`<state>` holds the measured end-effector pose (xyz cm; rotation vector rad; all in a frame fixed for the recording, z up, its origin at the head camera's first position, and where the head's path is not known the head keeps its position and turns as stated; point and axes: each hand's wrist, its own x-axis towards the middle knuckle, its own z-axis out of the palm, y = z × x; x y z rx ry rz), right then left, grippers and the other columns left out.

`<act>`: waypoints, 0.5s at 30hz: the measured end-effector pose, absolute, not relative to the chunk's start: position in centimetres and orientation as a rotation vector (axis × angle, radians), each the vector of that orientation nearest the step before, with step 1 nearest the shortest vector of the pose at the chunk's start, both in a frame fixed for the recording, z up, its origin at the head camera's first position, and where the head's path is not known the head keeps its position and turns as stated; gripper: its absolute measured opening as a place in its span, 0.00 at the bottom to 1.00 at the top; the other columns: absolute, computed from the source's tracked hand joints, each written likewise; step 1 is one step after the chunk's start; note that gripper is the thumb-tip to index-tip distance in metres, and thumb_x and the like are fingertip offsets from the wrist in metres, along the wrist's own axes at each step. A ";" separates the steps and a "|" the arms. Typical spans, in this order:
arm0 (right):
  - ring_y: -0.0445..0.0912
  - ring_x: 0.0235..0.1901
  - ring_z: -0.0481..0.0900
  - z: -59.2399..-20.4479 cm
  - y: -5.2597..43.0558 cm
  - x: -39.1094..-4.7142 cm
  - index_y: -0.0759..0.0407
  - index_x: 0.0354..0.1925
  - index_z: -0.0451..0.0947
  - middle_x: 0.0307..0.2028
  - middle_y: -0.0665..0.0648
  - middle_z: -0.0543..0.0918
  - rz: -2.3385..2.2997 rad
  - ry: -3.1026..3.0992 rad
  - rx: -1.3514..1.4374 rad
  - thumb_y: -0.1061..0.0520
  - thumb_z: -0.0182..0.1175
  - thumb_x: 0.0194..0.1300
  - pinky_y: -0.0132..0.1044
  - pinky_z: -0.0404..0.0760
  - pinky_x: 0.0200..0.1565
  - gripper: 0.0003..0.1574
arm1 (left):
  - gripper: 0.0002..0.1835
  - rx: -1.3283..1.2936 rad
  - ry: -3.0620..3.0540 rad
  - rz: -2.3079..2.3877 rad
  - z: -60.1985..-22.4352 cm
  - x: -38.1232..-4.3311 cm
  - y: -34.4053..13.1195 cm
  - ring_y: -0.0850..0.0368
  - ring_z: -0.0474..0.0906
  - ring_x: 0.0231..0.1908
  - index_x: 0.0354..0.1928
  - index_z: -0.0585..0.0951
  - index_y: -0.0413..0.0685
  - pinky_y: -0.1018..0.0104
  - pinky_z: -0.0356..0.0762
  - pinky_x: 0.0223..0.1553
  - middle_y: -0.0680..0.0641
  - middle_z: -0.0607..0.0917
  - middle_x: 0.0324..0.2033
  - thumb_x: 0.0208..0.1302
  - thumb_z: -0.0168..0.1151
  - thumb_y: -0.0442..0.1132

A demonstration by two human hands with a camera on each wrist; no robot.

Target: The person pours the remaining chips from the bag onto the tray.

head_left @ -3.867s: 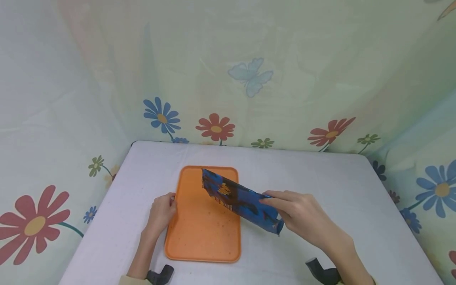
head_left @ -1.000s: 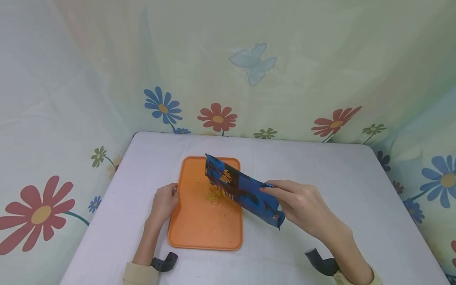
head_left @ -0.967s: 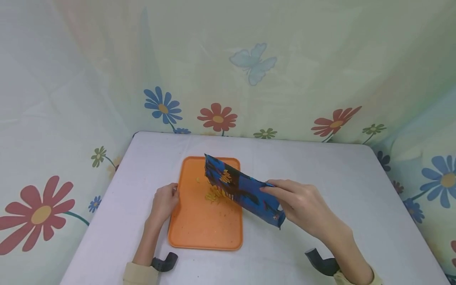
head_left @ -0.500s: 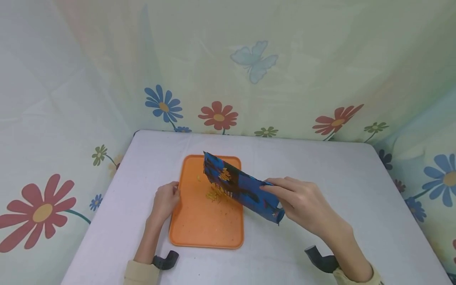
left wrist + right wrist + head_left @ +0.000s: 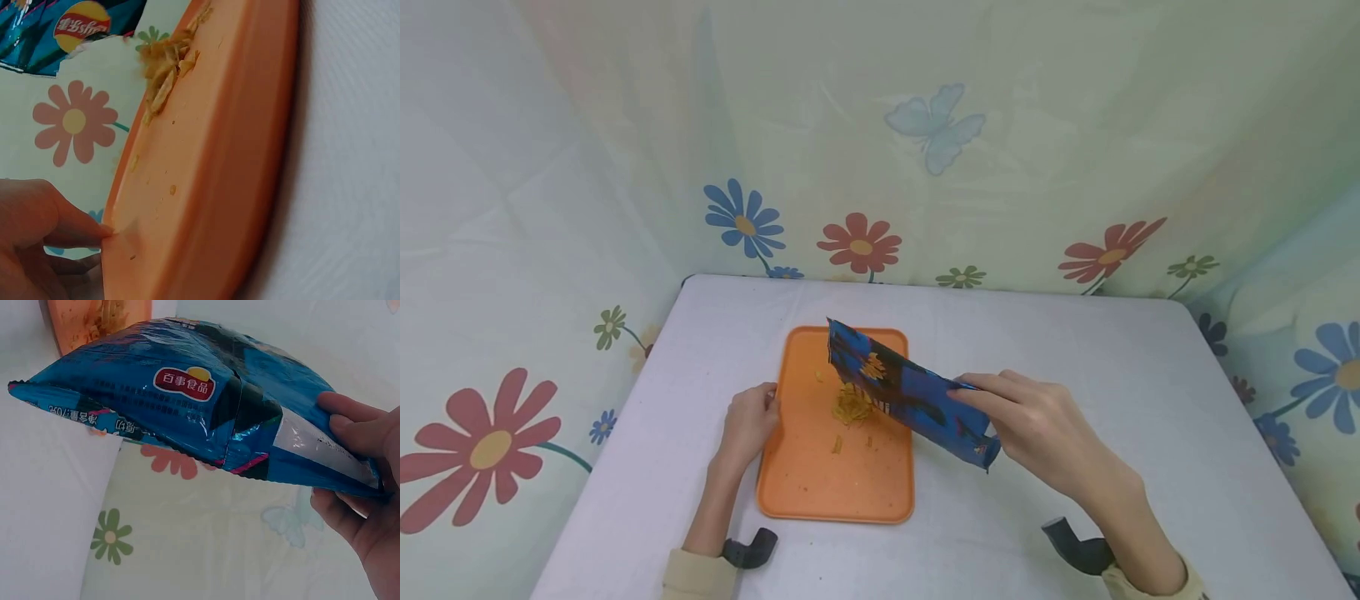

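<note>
My right hand (image 5: 1041, 429) grips one end of a blue potato chip bag (image 5: 917, 407), thumb and fingers on its two sides in the right wrist view. The bag slants down to the left, its far end above an orange tray (image 5: 827, 487). Yellow chips (image 5: 852, 407) lie heaped on the tray by the bag's lower edge, with a few loose pieces nearby. At the tray's left rim my left hand (image 5: 748, 427) pinches the edge, the thumb on top in the left wrist view. The bag hides part of the tray and heap.
The tray lies on a white-covered table (image 5: 1075, 358). Behind and beside it hangs a flowered curtain (image 5: 1000, 167). A black curved wrist mount (image 5: 752, 550) sits at the left wrist and another mount (image 5: 1075, 546) at the right.
The tray held only crumbs at first; a heap of chips has appeared and grown, with more pieces falling nearer the front. Both hands keep their holds; the bag has barely moved.
</note>
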<state>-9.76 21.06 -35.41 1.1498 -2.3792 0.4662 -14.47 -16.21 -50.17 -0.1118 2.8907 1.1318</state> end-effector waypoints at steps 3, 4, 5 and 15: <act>0.49 0.35 0.88 -35.4 21.1 -9.7 0.57 0.47 0.89 0.44 0.57 0.90 0.466 -2.391 1.151 0.79 0.74 0.39 0.32 0.83 0.26 0.34 | 0.19 -0.106 2.893 1.137 -50.2 -14.5 -16.2 0.59 0.76 0.22 0.60 0.79 0.28 0.69 0.75 0.23 0.41 0.85 0.31 0.71 0.55 0.29; 0.49 0.35 0.88 -35.4 21.1 -9.7 0.58 0.47 0.89 0.44 0.57 0.90 0.461 -2.395 1.150 0.79 0.74 0.39 0.32 0.83 0.26 0.34 | 0.19 -0.109 2.892 1.137 -50.2 -14.5 -16.2 0.59 0.76 0.22 0.60 0.79 0.28 0.69 0.75 0.23 0.41 0.85 0.31 0.71 0.55 0.29; 0.49 0.36 0.89 -35.4 21.1 -9.7 0.58 0.47 0.89 0.44 0.57 0.90 0.453 -2.400 1.149 0.79 0.74 0.40 0.34 0.84 0.27 0.34 | 0.19 -0.112 2.892 1.137 -50.2 -14.5 -16.2 0.59 0.76 0.22 0.60 0.79 0.28 0.69 0.75 0.23 0.42 0.85 0.31 0.71 0.55 0.29; 0.48 0.37 0.89 -35.3 21.1 -9.5 0.57 0.46 0.89 0.45 0.56 0.90 0.428 -2.455 1.137 0.79 0.74 0.41 0.35 0.86 0.29 0.33 | 0.19 -0.142 2.887 1.124 -50.2 -14.4 -16.0 0.59 0.76 0.22 0.61 0.79 0.29 0.70 0.74 0.22 0.42 0.85 0.30 0.72 0.55 0.29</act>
